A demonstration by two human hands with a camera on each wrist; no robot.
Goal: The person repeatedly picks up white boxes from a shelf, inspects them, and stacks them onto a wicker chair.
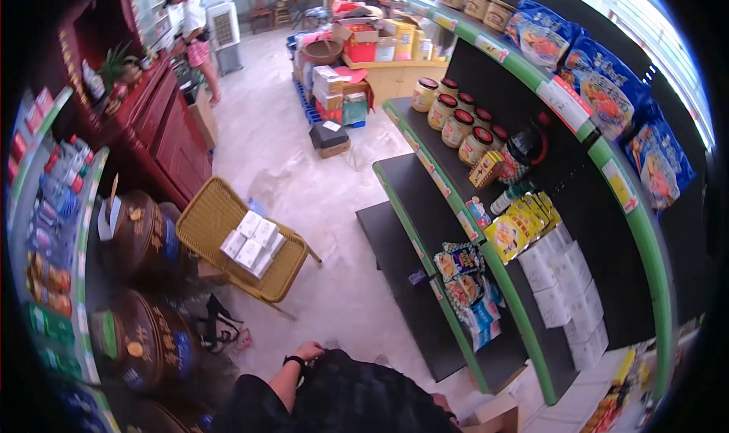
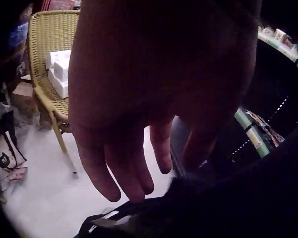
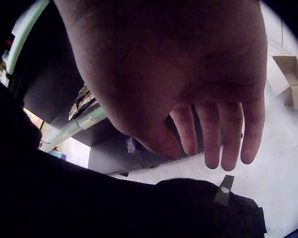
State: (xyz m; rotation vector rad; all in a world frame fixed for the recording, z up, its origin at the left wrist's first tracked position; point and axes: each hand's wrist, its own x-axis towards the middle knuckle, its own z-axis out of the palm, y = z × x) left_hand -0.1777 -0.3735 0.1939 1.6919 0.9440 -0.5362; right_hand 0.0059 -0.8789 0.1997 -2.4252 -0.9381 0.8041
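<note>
My left hand (image 2: 149,99) hangs with loose fingers above my dark clothing in the left wrist view, holding nothing. In the head view the same hand (image 1: 307,351) is beside my body at the bottom, below a dark wristband. My right hand (image 3: 188,84) dangles with its fingers apart and nothing in them, as the right wrist view shows; the head view catches only a sliver of it by my right side. Several small white boxes (image 1: 253,244) sit stacked on a woven chair (image 1: 205,216) ahead of my left hand. More white boxes (image 1: 562,281) stand in stacks on the shelf unit to the right.
Green-edged shelves (image 1: 448,197) curve along the right, bearing jars (image 1: 457,128), yellow packets (image 1: 516,228) and blue bags (image 1: 604,83). Large brown jars (image 1: 148,334) line the left. An open carton (image 3: 290,77) lies on the floor. A person (image 1: 194,34) stands far back.
</note>
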